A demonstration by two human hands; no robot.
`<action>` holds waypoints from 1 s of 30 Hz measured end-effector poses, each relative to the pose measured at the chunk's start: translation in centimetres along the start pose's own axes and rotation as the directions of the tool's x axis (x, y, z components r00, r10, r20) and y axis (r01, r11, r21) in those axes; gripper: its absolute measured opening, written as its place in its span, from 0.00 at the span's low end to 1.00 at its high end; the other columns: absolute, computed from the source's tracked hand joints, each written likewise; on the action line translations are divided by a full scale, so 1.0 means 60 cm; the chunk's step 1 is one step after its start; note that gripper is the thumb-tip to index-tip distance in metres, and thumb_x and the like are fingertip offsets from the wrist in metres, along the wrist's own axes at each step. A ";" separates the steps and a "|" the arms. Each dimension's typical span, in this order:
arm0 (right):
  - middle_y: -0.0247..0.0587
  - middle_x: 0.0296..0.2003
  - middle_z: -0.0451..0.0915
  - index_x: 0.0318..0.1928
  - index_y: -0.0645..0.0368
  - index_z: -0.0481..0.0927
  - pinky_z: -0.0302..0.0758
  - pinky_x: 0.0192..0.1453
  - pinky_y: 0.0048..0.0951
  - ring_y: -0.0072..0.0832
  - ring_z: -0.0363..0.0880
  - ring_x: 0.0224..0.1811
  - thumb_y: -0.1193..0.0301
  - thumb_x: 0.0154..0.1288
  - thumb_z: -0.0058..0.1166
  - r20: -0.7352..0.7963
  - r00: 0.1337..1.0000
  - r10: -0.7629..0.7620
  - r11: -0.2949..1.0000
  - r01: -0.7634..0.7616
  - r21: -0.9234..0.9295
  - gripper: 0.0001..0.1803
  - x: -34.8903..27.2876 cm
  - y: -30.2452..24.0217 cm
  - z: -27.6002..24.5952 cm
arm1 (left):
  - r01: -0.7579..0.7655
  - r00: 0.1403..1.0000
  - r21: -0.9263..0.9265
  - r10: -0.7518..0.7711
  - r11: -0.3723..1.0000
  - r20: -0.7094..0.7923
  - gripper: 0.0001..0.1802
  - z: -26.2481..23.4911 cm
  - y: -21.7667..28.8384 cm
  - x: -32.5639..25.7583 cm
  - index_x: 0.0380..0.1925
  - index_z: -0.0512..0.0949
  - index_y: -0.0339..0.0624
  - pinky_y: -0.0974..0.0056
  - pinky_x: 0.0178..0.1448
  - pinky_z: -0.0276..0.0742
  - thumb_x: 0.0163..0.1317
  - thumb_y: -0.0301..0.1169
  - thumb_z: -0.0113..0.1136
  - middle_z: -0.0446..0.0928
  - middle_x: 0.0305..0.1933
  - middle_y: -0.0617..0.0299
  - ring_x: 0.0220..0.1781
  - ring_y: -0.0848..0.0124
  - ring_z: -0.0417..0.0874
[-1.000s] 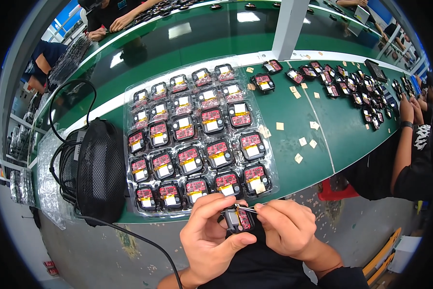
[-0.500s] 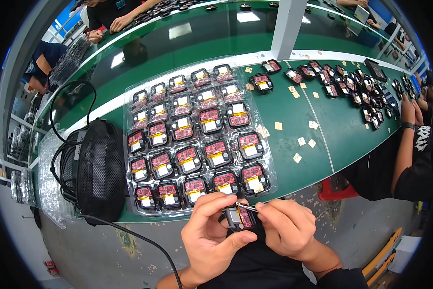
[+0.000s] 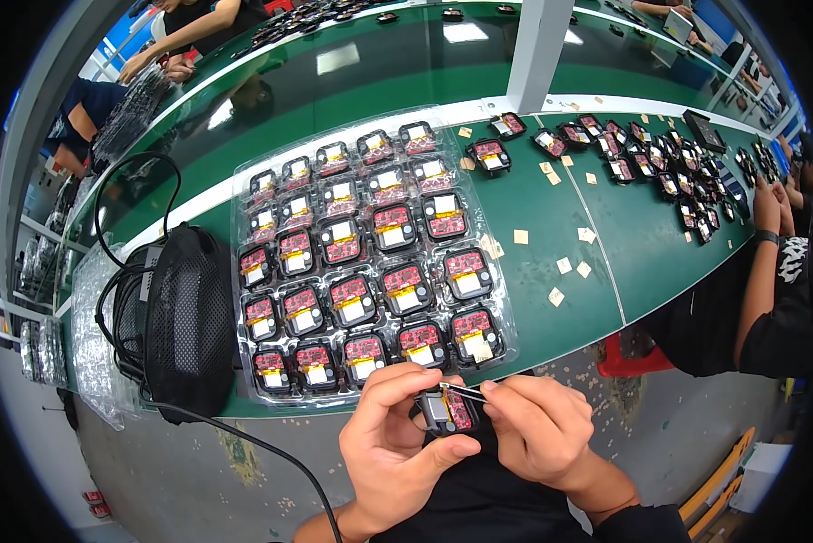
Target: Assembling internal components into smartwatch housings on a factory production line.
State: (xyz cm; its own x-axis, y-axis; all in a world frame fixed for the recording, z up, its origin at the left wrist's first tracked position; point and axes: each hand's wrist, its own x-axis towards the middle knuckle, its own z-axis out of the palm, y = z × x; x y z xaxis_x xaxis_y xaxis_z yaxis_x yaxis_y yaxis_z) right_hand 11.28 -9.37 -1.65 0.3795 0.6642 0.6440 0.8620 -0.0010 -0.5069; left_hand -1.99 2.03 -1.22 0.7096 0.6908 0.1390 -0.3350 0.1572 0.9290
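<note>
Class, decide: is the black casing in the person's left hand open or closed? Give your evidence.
Open: the black casing, held in the left hand, shows its red circuit board uncovered.

Device units (image 3: 340, 240) in the clear plastic tray (image 3: 500, 303): 5 rows of 5, total 25. Own hands of the person: 2; left hand (image 3: 397, 443) has 1 further unit (image 3: 440, 409), right hand (image 3: 538, 425) 1 tweezer-like metal tool (image 3: 466, 392). Loose units nearest the post (image 3: 532, 59) on the green surface (image 3: 542, 208): 2; heap (image 3: 687, 172) to their right overlaps, exact count not possible. Pale squares (image 3: 521, 237) right of tray: at least 5. Black mesh bag (image 3: 189, 326): 1. Red stool (image 3: 633, 359): 1.
</note>
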 end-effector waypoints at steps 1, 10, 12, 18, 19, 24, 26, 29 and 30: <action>0.40 0.34 0.83 0.44 0.65 0.87 0.75 0.24 0.27 0.27 0.78 0.22 0.81 0.52 0.71 0.008 1.000 0.000 1.000 0.000 -0.002 0.16 0.000 0.000 -0.001 | 0.000 1.000 0.000 0.000 1.000 0.000 0.36 -0.001 0.000 -0.001 0.60 0.74 0.29 0.59 0.66 0.83 0.51 0.19 0.81 0.71 0.61 0.52 0.63 0.61 0.81; 0.39 0.37 0.85 0.46 0.64 0.88 0.72 0.24 0.24 0.24 0.76 0.22 0.83 0.49 0.67 -0.030 0.995 -0.096 0.995 0.096 -0.022 0.19 -0.008 0.009 0.000 | 0.049 0.998 -0.048 -0.050 0.998 -0.026 0.36 0.001 0.001 -0.004 0.61 0.74 0.29 0.59 0.66 0.81 0.52 0.22 0.81 0.71 0.62 0.52 0.63 0.61 0.81; 0.39 0.37 0.85 0.46 0.64 0.89 0.72 0.24 0.24 0.24 0.76 0.22 0.84 0.48 0.66 -0.026 0.994 -0.104 0.995 0.103 -0.018 0.20 -0.008 0.011 -0.001 | 0.035 0.999 -0.031 -0.036 0.999 -0.012 0.36 0.000 0.000 -0.004 0.61 0.74 0.29 0.59 0.66 0.81 0.52 0.22 0.81 0.71 0.62 0.52 0.63 0.61 0.81; 0.39 0.38 0.85 0.47 0.63 0.89 0.72 0.24 0.24 0.24 0.76 0.23 0.84 0.47 0.65 -0.012 0.994 -0.108 0.994 0.108 -0.015 0.21 -0.009 0.011 -0.005 | 0.040 0.999 -0.036 -0.040 0.999 -0.010 0.37 0.001 -0.001 -0.007 0.61 0.74 0.29 0.59 0.66 0.81 0.52 0.22 0.82 0.71 0.62 0.51 0.63 0.61 0.81; 0.39 0.37 0.85 0.46 0.63 0.89 0.73 0.24 0.24 0.24 0.77 0.23 0.84 0.48 0.65 -0.004 0.995 -0.101 0.995 0.101 -0.012 0.21 -0.009 0.011 -0.005 | 0.040 0.999 -0.036 -0.041 0.999 -0.010 0.37 0.001 0.000 -0.007 0.61 0.74 0.29 0.59 0.66 0.81 0.52 0.22 0.82 0.71 0.62 0.51 0.63 0.61 0.81; 0.39 0.35 0.85 0.44 0.63 0.89 0.76 0.26 0.25 0.26 0.80 0.25 0.83 0.48 0.70 0.001 1.000 -0.010 0.995 0.010 0.099 0.18 0.003 0.007 -0.008 | 0.014 1.000 0.016 -0.014 1.000 -0.001 0.37 -0.003 0.003 -0.004 0.61 0.75 0.27 0.59 0.65 0.82 0.52 0.24 0.82 0.69 0.63 0.51 0.62 0.59 0.81; 0.39 0.34 0.85 0.43 0.63 0.88 0.77 0.26 0.26 0.27 0.81 0.25 0.82 0.48 0.72 0.009 1.000 0.015 0.992 -0.016 0.127 0.18 0.006 0.007 -0.009 | 0.015 1.000 0.017 -0.015 1.000 -0.005 0.37 -0.003 0.004 -0.003 0.62 0.75 0.27 0.59 0.65 0.82 0.52 0.24 0.82 0.69 0.63 0.51 0.62 0.59 0.81; 0.39 0.33 0.85 0.42 0.62 0.88 0.79 0.28 0.27 0.28 0.83 0.26 0.82 0.47 0.73 0.020 0.999 0.032 0.989 -0.034 0.143 0.18 0.007 0.008 -0.008 | 0.024 1.000 0.015 -0.024 1.000 -0.009 0.37 -0.001 0.008 -0.004 0.62 0.76 0.26 0.58 0.64 0.83 0.52 0.24 0.82 0.68 0.64 0.51 0.62 0.59 0.81; 0.39 0.33 0.85 0.42 0.62 0.88 0.79 0.28 0.27 0.29 0.84 0.26 0.82 0.47 0.73 0.021 0.999 0.038 0.987 -0.041 0.158 0.18 0.007 0.009 -0.008 | 0.032 0.999 0.011 -0.032 0.999 -0.010 0.37 -0.001 0.009 -0.004 0.62 0.76 0.26 0.58 0.64 0.83 0.52 0.24 0.82 0.68 0.64 0.51 0.62 0.59 0.81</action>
State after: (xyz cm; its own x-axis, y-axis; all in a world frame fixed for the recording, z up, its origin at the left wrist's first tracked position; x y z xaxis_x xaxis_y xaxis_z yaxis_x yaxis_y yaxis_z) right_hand 12.08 -9.46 -1.35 0.4048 0.6791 0.6123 0.7818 0.0903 -0.6170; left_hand -2.36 1.99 -0.79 0.7139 0.6922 0.1057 -0.3053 0.1719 0.9366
